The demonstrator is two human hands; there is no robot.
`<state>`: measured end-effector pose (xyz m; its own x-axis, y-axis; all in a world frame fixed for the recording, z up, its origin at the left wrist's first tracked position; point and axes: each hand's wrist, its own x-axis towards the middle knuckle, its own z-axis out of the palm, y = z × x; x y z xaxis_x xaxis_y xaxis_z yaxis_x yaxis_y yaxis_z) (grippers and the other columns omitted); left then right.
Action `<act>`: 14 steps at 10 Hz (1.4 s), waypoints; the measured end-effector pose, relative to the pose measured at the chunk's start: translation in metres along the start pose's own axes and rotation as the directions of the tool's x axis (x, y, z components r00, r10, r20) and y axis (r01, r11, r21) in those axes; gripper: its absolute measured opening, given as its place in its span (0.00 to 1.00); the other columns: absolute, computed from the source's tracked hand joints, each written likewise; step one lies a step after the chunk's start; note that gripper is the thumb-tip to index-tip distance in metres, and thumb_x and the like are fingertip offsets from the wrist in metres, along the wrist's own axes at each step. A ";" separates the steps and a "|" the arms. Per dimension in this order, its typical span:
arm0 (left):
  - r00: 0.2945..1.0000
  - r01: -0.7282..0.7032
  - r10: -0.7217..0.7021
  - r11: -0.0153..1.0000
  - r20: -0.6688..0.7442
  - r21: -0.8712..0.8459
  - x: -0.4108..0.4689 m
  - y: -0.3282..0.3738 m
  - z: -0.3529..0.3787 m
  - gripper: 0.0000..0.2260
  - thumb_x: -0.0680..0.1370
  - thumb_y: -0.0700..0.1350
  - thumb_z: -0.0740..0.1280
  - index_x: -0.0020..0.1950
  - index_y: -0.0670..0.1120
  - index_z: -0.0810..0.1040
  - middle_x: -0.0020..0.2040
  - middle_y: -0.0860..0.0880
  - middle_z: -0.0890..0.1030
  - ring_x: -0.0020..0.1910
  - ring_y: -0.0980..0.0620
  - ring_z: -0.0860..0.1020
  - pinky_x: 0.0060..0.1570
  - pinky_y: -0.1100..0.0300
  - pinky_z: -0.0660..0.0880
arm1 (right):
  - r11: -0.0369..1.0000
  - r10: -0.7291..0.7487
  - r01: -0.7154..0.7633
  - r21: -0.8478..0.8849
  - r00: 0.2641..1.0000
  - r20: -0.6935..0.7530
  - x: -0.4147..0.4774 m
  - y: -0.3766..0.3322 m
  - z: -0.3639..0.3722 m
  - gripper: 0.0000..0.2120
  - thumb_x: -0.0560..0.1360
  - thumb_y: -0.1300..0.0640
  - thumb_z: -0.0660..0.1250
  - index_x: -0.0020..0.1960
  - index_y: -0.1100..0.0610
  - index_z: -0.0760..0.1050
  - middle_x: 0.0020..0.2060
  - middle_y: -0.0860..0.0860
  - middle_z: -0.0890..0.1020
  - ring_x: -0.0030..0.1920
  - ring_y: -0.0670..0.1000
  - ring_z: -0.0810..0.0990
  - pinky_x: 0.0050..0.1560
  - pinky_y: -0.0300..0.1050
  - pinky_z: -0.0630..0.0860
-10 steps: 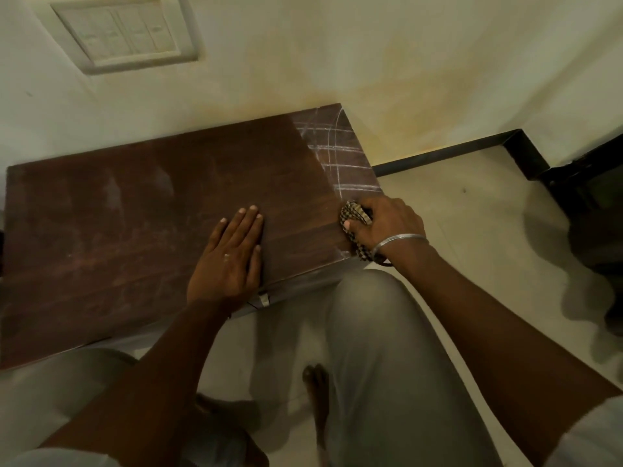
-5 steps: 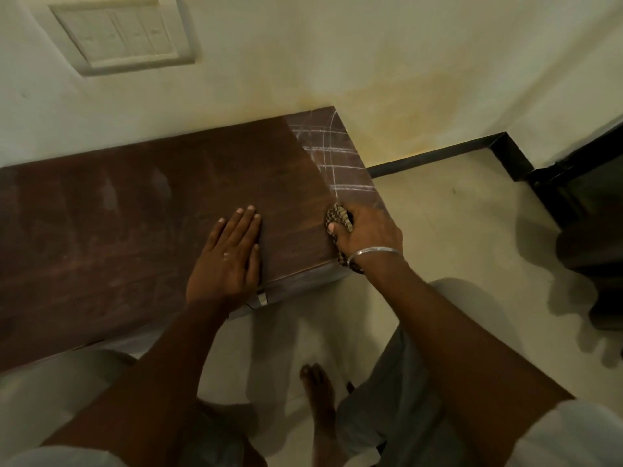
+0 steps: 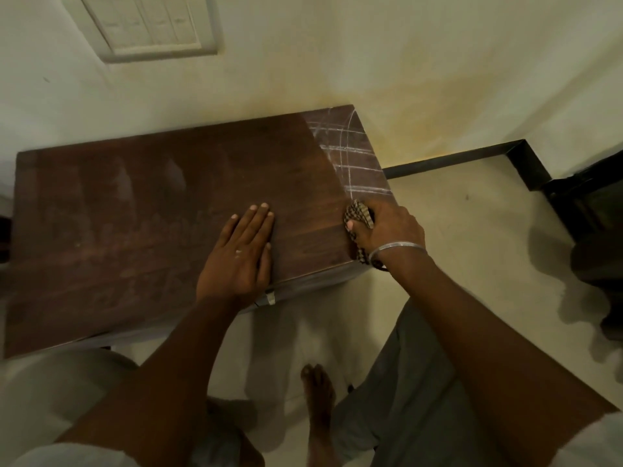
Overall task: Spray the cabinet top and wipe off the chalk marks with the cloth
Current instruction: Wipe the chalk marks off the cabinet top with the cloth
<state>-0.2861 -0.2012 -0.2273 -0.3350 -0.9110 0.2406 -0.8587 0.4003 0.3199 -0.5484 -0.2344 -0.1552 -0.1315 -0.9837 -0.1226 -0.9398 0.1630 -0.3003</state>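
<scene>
On the cabinet top (image 3: 161, 210), left hand (image 3: 241, 256) lies flat with fingers spread, right hand (image 3: 391, 230) grips the cloth (image 3: 358, 215); wiping continues, next toward the chalk marks (image 3: 350, 153).

Your single head-worn wide-angle view looks steeply down and forward, close over the cabinet top (image 3: 161, 210) across mid-frame, wall (image 3: 337, 62) filling the upper frame, floor (image 3: 472, 214) at right and bottom.

A dark wood cabinet top (image 3: 141, 210) carries chalk marks (image 3: 350, 156) at its right end, a flat left hand (image 3: 239, 261) and a cloth (image 3: 356, 214) under the right hand (image 3: 391, 230).
</scene>
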 end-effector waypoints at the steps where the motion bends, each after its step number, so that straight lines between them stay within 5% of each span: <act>1: 1.000 0.001 -0.001 1.000 -0.002 0.004 0.000 0.002 -0.001 0.24 0.83 0.47 0.53 0.78 0.41 0.66 0.79 0.44 0.64 0.80 0.47 0.61 0.78 0.46 0.57 | 1.000 -0.007 0.007 0.004 1.000 0.011 -0.005 0.006 0.001 0.19 0.75 0.40 0.66 0.64 0.43 0.73 0.55 0.52 0.80 0.54 0.56 0.79 0.52 0.49 0.75; 5: 1.000 0.019 -0.019 1.000 0.025 0.002 0.001 0.004 -0.004 0.24 0.83 0.48 0.52 0.79 0.42 0.65 0.80 0.45 0.63 0.80 0.48 0.60 0.78 0.45 0.58 | 0.999 -0.017 0.015 0.040 0.999 0.051 0.035 -0.006 -0.010 0.19 0.74 0.42 0.68 0.63 0.43 0.74 0.56 0.51 0.81 0.56 0.57 0.79 0.52 0.49 0.74; 7: 0.999 0.021 -0.022 1.000 0.045 0.013 0.002 0.003 -0.003 0.24 0.83 0.48 0.52 0.79 0.42 0.63 0.80 0.45 0.62 0.80 0.49 0.58 0.78 0.46 0.57 | 0.993 0.012 -0.005 0.118 0.998 -0.061 0.059 -0.021 -0.001 0.18 0.74 0.43 0.68 0.61 0.46 0.77 0.55 0.51 0.82 0.56 0.57 0.79 0.54 0.50 0.75; 14: 0.997 0.047 -0.048 0.999 0.063 0.007 0.001 0.005 -0.006 0.24 0.83 0.47 0.53 0.79 0.42 0.63 0.81 0.45 0.60 0.81 0.50 0.56 0.79 0.46 0.56 | 0.989 -0.030 0.045 0.144 0.994 -0.104 0.080 -0.028 0.000 0.17 0.73 0.43 0.69 0.59 0.48 0.79 0.53 0.52 0.83 0.55 0.58 0.80 0.52 0.50 0.76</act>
<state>-0.2885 -0.1993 -0.2198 -0.3172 -0.9335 0.1672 -0.8764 0.3559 0.3244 -0.5323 -0.3176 -0.1565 -0.1356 -0.9907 -0.0143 -0.8897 0.1282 -0.4382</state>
